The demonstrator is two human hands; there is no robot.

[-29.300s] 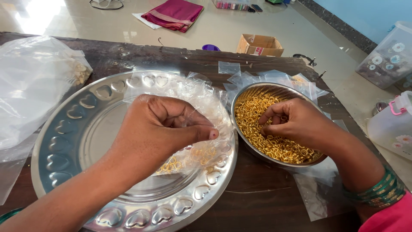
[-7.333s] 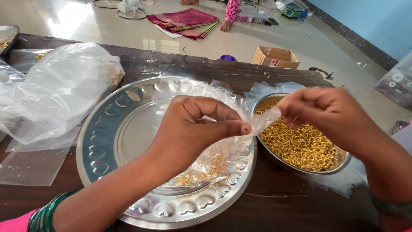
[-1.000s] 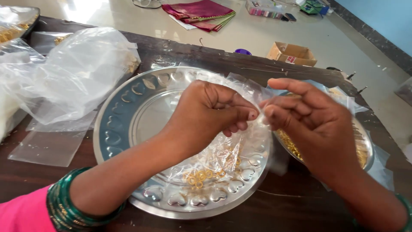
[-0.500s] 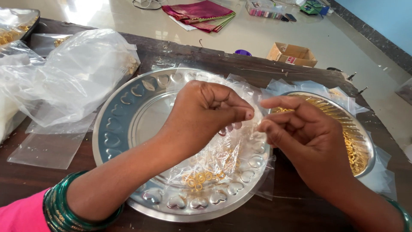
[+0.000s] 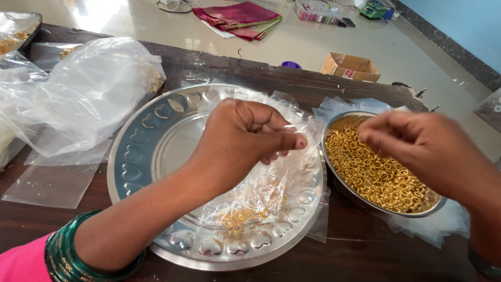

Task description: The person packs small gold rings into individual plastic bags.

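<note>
My left hand (image 5: 245,136) pinches the top of a small clear plastic bag (image 5: 261,193) above a large round steel plate (image 5: 151,151) with heart shapes pressed into its rim. A few gold rings (image 5: 241,218) lie at the bottom of the bag. My right hand (image 5: 417,143), blurred by motion, hovers over a steel bowl (image 5: 334,177) full of small gold rings (image 5: 376,172), fingers bunched together; whether it holds any rings cannot be seen.
Crumpled clear plastic bags (image 5: 78,94) lie at the left on the dark wooden table (image 5: 365,256). A flat plastic sleeve (image 5: 47,183) rests near the plate. On the floor beyond lie a cardboard box (image 5: 348,66) and folded maroon cloth (image 5: 237,15).
My right hand has moved away from the bag's mouth, rightward over the bowl of rings. My left hand keeps hold of the bag.
</note>
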